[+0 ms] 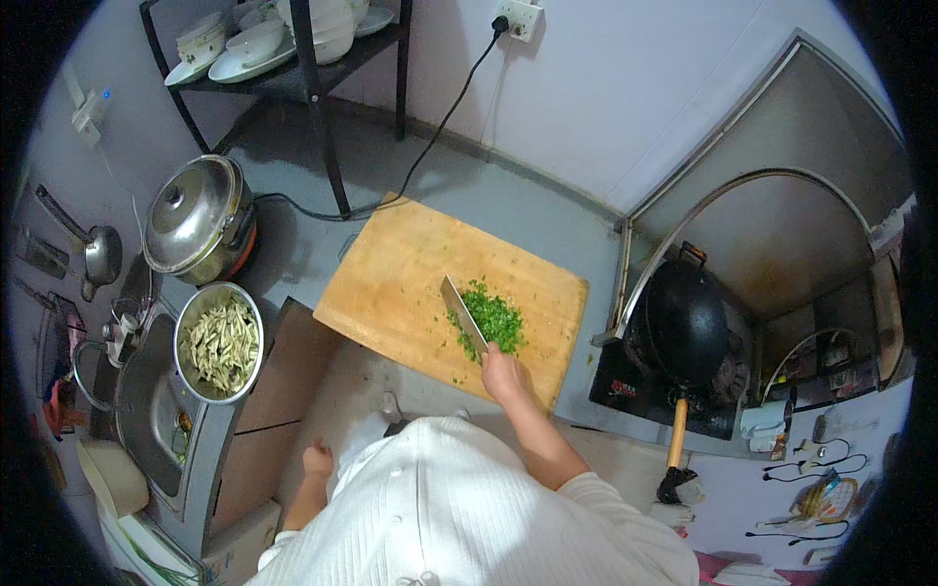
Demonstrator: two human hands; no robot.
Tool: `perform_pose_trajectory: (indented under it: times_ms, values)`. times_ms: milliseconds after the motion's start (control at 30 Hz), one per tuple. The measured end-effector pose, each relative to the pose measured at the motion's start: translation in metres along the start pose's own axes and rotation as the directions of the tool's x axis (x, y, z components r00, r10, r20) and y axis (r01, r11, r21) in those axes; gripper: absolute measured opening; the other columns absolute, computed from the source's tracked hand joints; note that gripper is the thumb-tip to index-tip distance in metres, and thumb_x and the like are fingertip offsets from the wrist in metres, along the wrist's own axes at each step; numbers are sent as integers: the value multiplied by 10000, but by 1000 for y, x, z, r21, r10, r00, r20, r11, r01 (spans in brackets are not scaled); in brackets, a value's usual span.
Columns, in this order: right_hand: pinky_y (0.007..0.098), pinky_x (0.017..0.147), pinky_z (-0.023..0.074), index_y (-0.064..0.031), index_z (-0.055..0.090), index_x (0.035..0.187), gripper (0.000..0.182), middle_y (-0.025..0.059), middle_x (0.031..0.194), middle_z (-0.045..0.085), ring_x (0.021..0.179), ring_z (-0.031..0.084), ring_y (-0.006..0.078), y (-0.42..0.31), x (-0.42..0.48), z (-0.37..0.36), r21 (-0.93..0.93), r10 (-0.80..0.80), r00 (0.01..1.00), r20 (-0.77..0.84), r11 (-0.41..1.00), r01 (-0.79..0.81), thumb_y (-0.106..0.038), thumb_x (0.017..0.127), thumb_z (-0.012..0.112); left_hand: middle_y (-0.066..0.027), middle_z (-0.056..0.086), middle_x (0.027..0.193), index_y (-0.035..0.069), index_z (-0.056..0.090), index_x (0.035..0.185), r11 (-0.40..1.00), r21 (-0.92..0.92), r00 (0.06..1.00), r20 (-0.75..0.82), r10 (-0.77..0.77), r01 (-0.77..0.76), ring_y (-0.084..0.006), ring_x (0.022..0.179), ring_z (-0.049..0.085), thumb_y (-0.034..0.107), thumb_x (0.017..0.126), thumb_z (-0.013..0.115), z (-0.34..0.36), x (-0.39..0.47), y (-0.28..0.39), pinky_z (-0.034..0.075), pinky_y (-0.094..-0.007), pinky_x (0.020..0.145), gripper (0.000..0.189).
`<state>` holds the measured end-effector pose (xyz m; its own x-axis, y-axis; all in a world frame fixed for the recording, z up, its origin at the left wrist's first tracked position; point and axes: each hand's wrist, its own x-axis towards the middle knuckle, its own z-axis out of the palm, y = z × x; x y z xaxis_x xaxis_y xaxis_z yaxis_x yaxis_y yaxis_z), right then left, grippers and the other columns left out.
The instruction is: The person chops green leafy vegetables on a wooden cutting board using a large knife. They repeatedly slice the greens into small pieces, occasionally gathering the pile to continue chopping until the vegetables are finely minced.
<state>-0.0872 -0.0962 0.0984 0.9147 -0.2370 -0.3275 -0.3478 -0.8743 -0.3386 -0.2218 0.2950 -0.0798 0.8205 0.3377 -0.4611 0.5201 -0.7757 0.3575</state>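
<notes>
A wooden cutting board (388,264) lies on the grey counter in front of me. My right hand (503,373) grips the handle of a cleaver (463,315), whose blade stands along the left side of a pile of chopped green herbs (495,316). Small green bits are scattered around the pile. My left hand (318,460) hangs low beside my body, off the board, and touches nothing I can see; its fingers look loosely curled, but their exact pose is too small to tell.
Left of the board are a steel bowl of sliced vegetable pieces (222,344), a lidded steel pot (194,212) and a sink (157,410). A black wok (685,322) rests on the stove at right. A power cord (440,132) runs behind the board, near a dish rack (319,110).
</notes>
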Motion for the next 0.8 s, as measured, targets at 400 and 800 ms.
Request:
perform_pose_trajectory:
  times_ms: [400,800]
  values:
    - [480,618,430,-34,472,888,209,210,730,575,692,564,375,16,1,-15,23,86,995,-59,996,-85,-227,839,409,-191,604,772,16,564,1011,987,-159,998,-62,9,-18,-309,736,594,105,691,552,16,2,-22,468,-364,679,332]
    - [472,641,436,-22,474,953,232,228,736,572,715,557,390,41,17,-18,8,32,998,-53,999,-32,-216,836,426,-183,604,791,12,564,1025,994,67,991,-93,98,-91,-290,735,598,87,712,529,28,-5,-20,463,-345,658,324]
